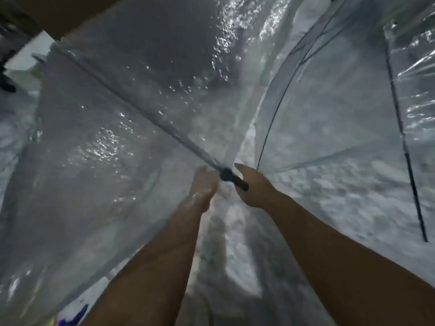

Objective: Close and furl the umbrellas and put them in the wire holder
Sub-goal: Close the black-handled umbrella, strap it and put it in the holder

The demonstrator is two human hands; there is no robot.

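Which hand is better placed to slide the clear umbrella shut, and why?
Probably the left hand. It sits under the clear canopy up against the shaft, apparently free to push along it. The right hand is curled round the black handle, steadying the umbrella, so it should stay there.

A clear plastic umbrella canopy, glossy, crinkled and beaded with shiny water drops. Its thin rib looks like dark metal, ending in a matt black plastic tip. A second clear glossy canopy lies beside it.
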